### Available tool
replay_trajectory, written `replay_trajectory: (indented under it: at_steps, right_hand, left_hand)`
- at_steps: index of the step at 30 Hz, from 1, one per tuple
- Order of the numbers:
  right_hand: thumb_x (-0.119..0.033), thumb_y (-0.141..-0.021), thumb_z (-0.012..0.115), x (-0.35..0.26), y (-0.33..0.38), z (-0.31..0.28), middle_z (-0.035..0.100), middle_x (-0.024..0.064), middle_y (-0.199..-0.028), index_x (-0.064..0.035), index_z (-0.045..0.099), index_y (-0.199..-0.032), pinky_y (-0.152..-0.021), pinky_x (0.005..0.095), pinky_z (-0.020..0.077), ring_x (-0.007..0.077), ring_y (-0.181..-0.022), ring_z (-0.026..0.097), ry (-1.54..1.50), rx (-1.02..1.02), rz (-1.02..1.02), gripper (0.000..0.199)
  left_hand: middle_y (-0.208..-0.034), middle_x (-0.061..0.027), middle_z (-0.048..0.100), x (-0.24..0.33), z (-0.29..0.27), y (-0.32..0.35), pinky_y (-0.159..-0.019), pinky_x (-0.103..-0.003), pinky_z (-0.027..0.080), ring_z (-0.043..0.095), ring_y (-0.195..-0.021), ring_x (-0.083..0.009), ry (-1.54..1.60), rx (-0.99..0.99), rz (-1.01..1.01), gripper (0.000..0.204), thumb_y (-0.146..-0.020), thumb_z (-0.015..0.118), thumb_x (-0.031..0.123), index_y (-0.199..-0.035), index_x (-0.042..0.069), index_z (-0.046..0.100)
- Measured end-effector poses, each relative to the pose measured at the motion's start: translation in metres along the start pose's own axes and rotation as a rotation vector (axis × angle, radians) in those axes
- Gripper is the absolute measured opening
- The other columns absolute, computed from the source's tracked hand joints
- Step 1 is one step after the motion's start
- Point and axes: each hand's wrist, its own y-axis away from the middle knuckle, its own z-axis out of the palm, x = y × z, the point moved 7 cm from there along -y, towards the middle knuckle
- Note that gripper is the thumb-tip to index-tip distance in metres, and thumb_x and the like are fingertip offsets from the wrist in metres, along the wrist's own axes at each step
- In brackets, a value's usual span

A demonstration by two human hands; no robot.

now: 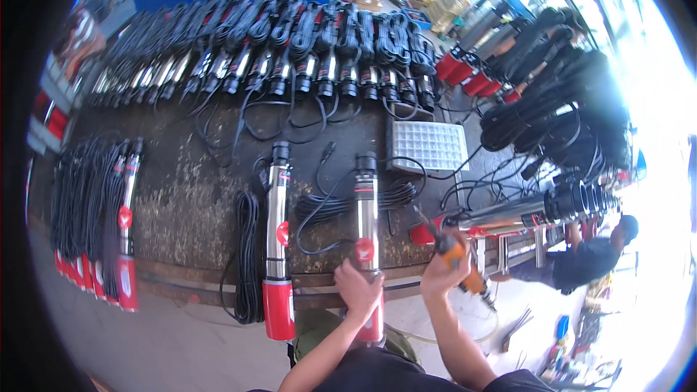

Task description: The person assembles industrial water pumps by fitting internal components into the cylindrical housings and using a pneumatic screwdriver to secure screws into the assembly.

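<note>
A submersible pump [367, 210], a steel cylinder with a black top and a red lower end, lies in front of me with that end past the table's near edge. My left hand [358, 289] is closed round it near the red section. My right hand [446, 270] grips an orange and black power screwdriver [455, 252], held to the right of the pump with its bit tilted up and left. A second pump [278, 210] lies to the left, beside a bundled black cable [247, 247]. Another coiled cable [330, 207] passes behind the pump under my hand.
Several pumps with coiled cables [305, 29] line the table's far side. More red-ended pumps [125, 247] are grouped at the left, others [523, 210] at the right. A white compartment tray [428, 145] sits on the dark table [181, 203]. A person [606, 254] works at far right.
</note>
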Motion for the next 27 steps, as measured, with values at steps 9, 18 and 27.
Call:
replay_trajectory:
  at_steps: [9, 18, 27]
  right_hand:
    - [-0.06, -0.088, 0.052, 0.174, 0.122, -0.151, 0.067, 0.0101, -0.083, 0.0027, 0.063, -0.1, -0.067, 0.0308, 0.0537, 0.0189, -0.069, 0.062, -0.779, 0.69, 1.136, 0.065]
    - [-0.061, -0.099, 0.038, 0.148, 0.129, 0.009, 0.065, 0.0174, -0.125, 0.001, 0.056, -0.13, -0.094, 0.0479, 0.0478, 0.0276, -0.112, 0.06, -0.371, -0.522, 1.623, 0.071]
    - [-0.029, -0.1, 0.056, 0.009, 0.082, 0.02, 0.056, 0.02, -0.138, 0.0037, 0.038, -0.146, -0.11, 0.0366, 0.0385, 0.0263, -0.13, 0.051, -0.248, -0.633, 0.545, 0.059]
  left_hand:
    - [-0.122, -0.0309, 0.054, 0.007, -0.031, -0.017, -0.093, -0.05, 0.049, 0.059, -0.109, -0.0457, -0.253, -0.079, -0.191, 0.093, -0.07, 0.085, 0.031, -0.139, -0.003, 0.034]
    - [-0.099, -0.0226, 0.069, 0.019, -0.05, 0.034, -0.087, -0.046, 0.053, 0.068, -0.094, -0.0399, 0.017, -0.058, 0.017, 0.076, -0.06, 0.086, 0.022, -0.121, -0.003, 0.048]
    - [-0.128, -0.0153, 0.06, -0.006, -0.001, 0.048, -0.096, -0.037, 0.05, 0.062, -0.112, -0.0265, 0.455, -0.15, 0.048, 0.078, -0.075, 0.084, 0.027, -0.138, 0.001, 0.045]
